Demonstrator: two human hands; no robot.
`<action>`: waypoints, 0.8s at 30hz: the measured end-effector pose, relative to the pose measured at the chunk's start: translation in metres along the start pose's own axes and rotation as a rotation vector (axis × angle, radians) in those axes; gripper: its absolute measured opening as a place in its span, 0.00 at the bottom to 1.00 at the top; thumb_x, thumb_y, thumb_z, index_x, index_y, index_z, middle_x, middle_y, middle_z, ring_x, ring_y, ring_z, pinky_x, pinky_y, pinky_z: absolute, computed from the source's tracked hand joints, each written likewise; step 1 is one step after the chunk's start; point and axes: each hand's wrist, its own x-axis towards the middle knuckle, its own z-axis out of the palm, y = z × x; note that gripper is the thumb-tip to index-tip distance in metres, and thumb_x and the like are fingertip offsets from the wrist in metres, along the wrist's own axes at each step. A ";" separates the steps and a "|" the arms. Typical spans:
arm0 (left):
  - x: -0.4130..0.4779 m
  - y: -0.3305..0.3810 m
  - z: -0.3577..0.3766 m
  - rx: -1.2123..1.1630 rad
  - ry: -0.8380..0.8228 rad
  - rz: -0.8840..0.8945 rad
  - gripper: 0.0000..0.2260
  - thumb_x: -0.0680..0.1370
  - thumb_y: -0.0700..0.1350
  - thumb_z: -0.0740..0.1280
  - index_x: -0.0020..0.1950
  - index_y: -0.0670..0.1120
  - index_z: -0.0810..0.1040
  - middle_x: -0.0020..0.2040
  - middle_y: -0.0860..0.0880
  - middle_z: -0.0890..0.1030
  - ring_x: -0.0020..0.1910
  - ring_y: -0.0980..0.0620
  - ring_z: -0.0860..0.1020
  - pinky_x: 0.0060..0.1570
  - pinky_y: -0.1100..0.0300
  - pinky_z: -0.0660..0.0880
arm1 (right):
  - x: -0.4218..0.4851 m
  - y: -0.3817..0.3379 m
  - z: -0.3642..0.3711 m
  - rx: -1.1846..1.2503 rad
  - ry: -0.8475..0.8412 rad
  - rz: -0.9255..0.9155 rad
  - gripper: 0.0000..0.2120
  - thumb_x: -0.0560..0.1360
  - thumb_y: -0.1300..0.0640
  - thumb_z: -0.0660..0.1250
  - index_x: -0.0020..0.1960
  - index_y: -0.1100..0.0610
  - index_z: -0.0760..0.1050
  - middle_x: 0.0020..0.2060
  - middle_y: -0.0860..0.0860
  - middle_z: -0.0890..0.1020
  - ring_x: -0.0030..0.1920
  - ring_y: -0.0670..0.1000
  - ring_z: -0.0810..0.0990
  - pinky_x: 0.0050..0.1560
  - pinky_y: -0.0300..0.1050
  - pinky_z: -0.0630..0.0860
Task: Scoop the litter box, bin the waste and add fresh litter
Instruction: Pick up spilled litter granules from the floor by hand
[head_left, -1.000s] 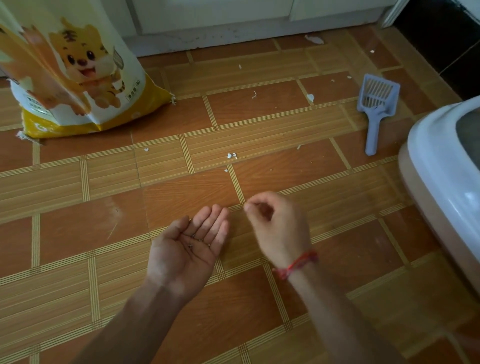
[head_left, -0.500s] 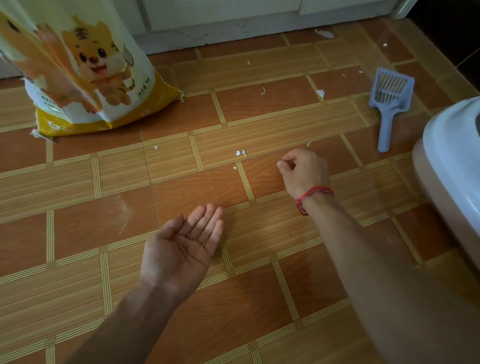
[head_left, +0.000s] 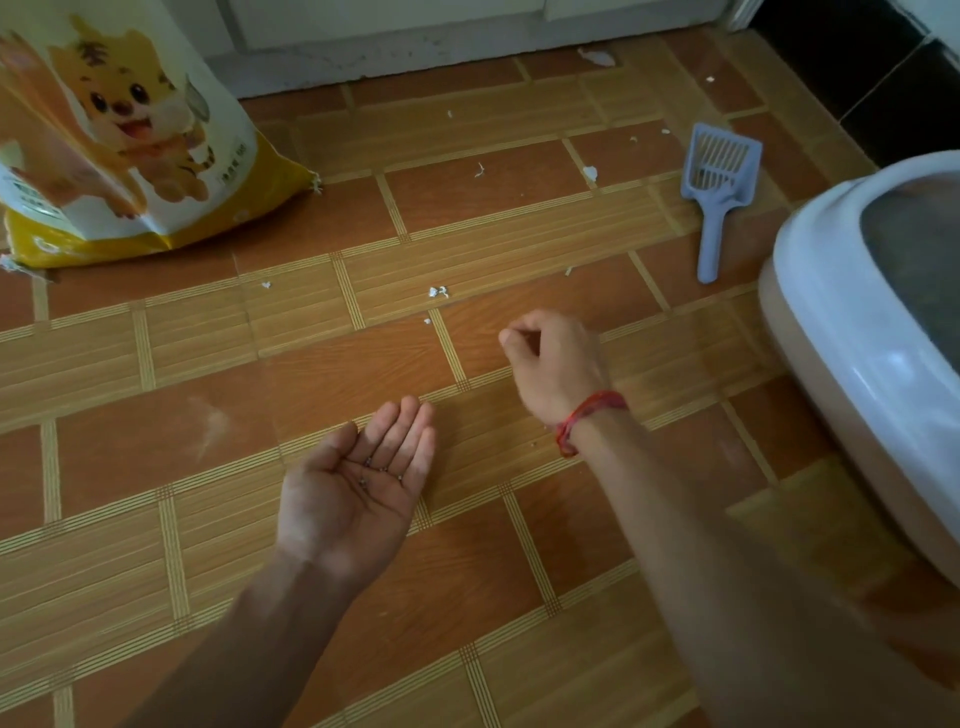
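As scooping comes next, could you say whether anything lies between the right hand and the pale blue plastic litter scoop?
Nothing visible: only tiled floor and a white scrap separate the right hand from the pale blue plastic scoop.

text: none legible | litter bag (head_left: 130, 156): small print blurred, unreadable

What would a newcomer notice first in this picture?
A big litter bag with a cartoon tiger stands far left. In the middle, the left hand is palm up with dark grains on it, the right hand curled beside it. A blue scoop lies by the white litter box, right.
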 end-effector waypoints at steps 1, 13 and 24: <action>-0.001 -0.005 0.000 0.000 -0.005 -0.014 0.25 0.84 0.45 0.53 0.44 0.33 0.86 0.56 0.38 0.84 0.52 0.40 0.85 0.54 0.47 0.82 | -0.017 -0.003 0.002 0.031 0.001 -0.027 0.09 0.80 0.53 0.63 0.53 0.54 0.80 0.47 0.47 0.82 0.47 0.47 0.78 0.44 0.36 0.73; -0.015 -0.048 -0.010 0.028 -0.161 -0.182 0.17 0.80 0.45 0.60 0.44 0.38 0.85 0.49 0.44 0.85 0.50 0.48 0.85 0.54 0.54 0.82 | -0.130 -0.013 0.024 0.134 -0.120 -0.329 0.05 0.80 0.56 0.61 0.50 0.54 0.76 0.50 0.49 0.78 0.52 0.49 0.76 0.54 0.50 0.76; -0.027 -0.033 -0.011 0.104 -0.042 -0.062 0.26 0.85 0.45 0.53 0.44 0.33 0.86 0.56 0.38 0.84 0.51 0.40 0.85 0.49 0.47 0.82 | -0.088 0.062 0.015 -0.080 0.115 -0.062 0.07 0.77 0.54 0.68 0.53 0.54 0.81 0.43 0.48 0.84 0.46 0.49 0.82 0.46 0.42 0.78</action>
